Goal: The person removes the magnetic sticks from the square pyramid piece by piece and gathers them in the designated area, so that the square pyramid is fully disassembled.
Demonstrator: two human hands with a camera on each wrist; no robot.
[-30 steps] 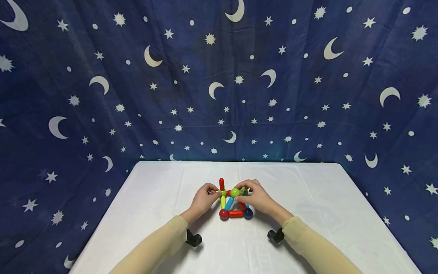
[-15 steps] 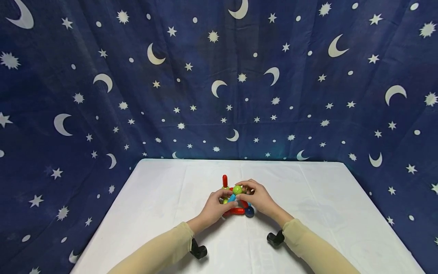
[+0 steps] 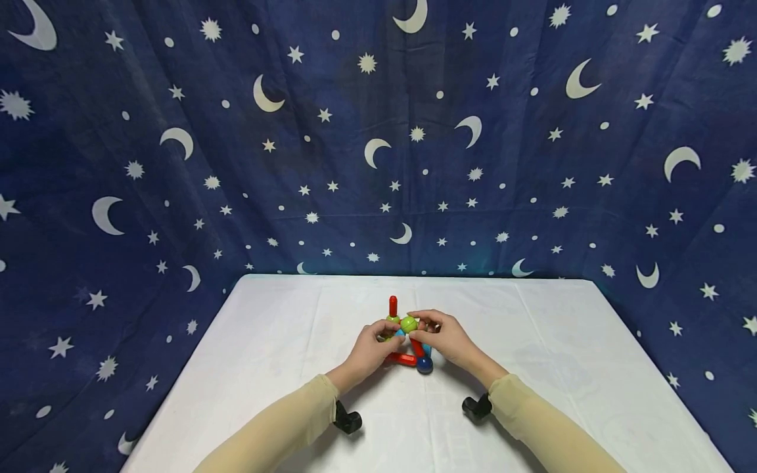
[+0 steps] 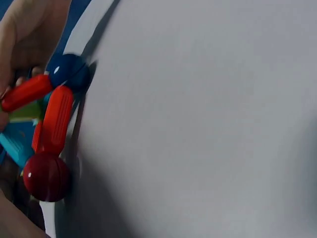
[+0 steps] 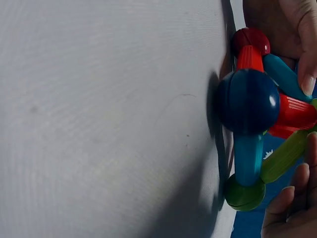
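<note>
A frame of coloured rods and balls stands on the white table. My left hand (image 3: 368, 348) pinches the blue rod (image 5: 285, 77) sloping up from the dark red ball (image 4: 46, 176). My right hand (image 3: 446, 339) holds the yellow-green ball (image 3: 409, 324) at the top between thumb and fingers. Below it, a red rod (image 3: 417, 347) runs to the navy ball (image 3: 424, 364). Another red rod (image 3: 404, 359) lies along the near side. Behind my left fingers, a red rod (image 3: 393, 306) points up from a light green ball (image 3: 393, 320). A green ball (image 5: 245, 194) shows low in the right wrist view.
The white-covered table (image 3: 296, 328) extends around the frame. A dark blue curtain (image 3: 331, 157) with moons and stars hangs behind and beside it. Black wrist mounts (image 3: 347, 418) sit under both sleeves.
My left hand has moved right from the light green ball to the blue rod. The frame has turned slightly, and its upright red rod stands farther right. My right hand has stayed at the top ball.
</note>
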